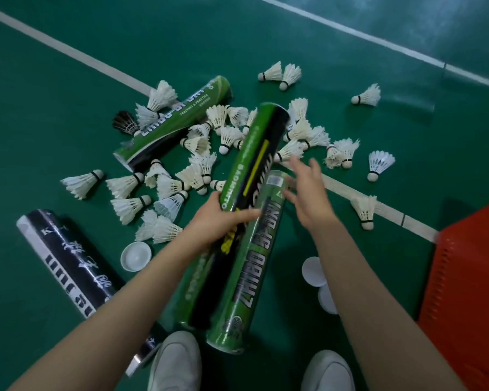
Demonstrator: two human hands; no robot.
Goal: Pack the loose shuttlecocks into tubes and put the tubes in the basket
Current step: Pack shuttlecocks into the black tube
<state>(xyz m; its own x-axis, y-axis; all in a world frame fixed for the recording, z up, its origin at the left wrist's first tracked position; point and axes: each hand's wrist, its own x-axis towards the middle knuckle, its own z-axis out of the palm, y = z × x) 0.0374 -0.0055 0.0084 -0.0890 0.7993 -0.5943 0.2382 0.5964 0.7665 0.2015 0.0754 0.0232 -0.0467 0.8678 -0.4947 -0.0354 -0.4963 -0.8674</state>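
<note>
My left hand (223, 218) grips a green and black tube (254, 156) around its middle and holds it tilted, far end up, over the floor. Under it lies a second green tube (246, 280), lengthwise toward me. My right hand (308, 187) hovers open, fingers spread, just right of both tubes and holds nothing. Several white shuttlecocks (198, 170) lie scattered on the green floor beyond the tubes. One black shuttlecock (124, 122) sits at the left of the pile. A third green tube (175, 119) lies among them. The red basket (472, 277) stands at the right edge.
A black tube (71, 263) lies at the lower left. White tube caps rest on the floor: one (136, 255) left of my left forearm, two (312, 270) by my right forearm. My white shoes (178, 359) are at the bottom. White court lines (68, 52) cross the floor.
</note>
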